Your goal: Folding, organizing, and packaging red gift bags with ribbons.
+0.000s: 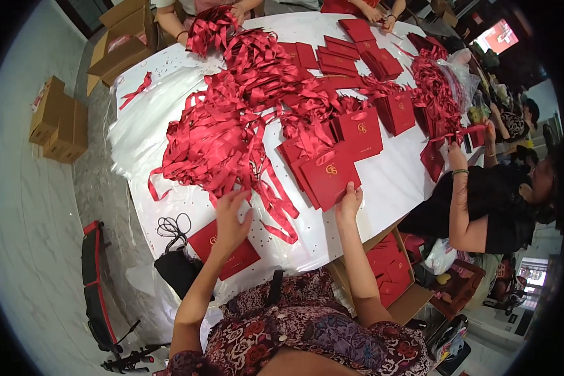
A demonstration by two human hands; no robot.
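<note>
My right hand [349,203] pinches the lower right corner of a red paper gift bag [329,177] with a gold emblem. That bag lies at the front of a stack of similar bags. My left hand [233,219] holds nothing, its fingers apart and curved at the near edge of a big heap of red ribbons [210,141]. Under my left wrist and forearm, another red bag [241,260] lies flat on the white-covered table [307,241], partly hidden. Loose ribbon ends [279,210] trail toward me between my two hands.
A black pouch [177,272] with a looped cord sits at the near left edge. An open carton of red bags [388,266] stands by my right arm. A co-worker in black [464,200] handles ribbon at the right; other people's hands [238,12] work across the table.
</note>
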